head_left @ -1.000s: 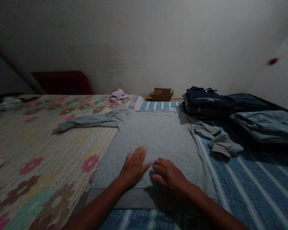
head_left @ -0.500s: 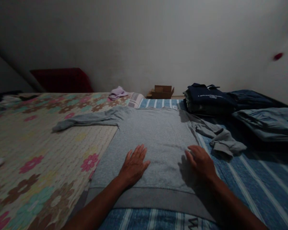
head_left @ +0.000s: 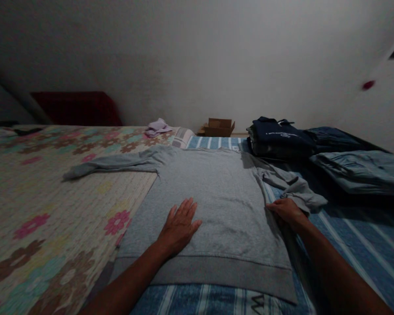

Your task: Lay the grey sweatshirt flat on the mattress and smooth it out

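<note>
I have my left hand (head_left: 179,225) pressed flat and open on the grey sweatshirt (head_left: 213,197) spread across the bed (head_left: 348,245), my right hand (head_left: 287,211) at its side seam, grip unclear; soft, limp knit, best pinched at edges.

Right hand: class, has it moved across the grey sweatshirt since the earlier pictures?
Yes. The right hand has slid rightward from beside the left hand to the grey sweatshirt's right edge.
</note>
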Demonstrator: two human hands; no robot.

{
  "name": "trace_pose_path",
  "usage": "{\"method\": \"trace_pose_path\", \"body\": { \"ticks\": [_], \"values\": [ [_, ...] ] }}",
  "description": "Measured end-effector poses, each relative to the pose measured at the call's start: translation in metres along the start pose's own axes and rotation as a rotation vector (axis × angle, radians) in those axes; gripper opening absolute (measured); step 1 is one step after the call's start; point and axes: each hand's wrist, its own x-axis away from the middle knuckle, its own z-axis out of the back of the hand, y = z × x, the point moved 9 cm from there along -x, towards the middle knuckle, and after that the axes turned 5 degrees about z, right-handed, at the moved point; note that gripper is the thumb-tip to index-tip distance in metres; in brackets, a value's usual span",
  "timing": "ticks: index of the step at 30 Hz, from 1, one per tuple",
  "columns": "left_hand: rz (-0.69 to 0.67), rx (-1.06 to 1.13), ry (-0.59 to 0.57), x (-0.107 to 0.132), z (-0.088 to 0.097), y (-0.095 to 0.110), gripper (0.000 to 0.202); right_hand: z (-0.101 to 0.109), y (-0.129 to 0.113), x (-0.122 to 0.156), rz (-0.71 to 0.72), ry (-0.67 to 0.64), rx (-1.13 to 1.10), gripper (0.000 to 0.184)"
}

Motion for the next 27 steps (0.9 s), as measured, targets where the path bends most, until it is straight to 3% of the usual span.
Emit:
{"method": "trace_pose_path", "body": {
  "ticks": [7,16,22,27],
  "values": [
    [0.008,-0.007,-0.059,0.002,0.005,0.004,0.059,0.007,0.001,-0.001,0.011,0.07,0.07,0.025],
    [-0.002,0.034,-0.05,0.005,0.005,0.006,0.057,0.011,-0.004,0.006,0.092,0.177,0.399,0.023],
    [-0.011,0.076,-0.123,0.006,0.004,0.0,0.055,0.014,-0.007,0.013,0.102,0.213,0.594,0.031],
    [-0.069,0.094,-0.18,0.01,0.005,0.002,0.06,0.013,-0.006,0.011,0.123,0.197,0.56,0.032]
  ]
}}
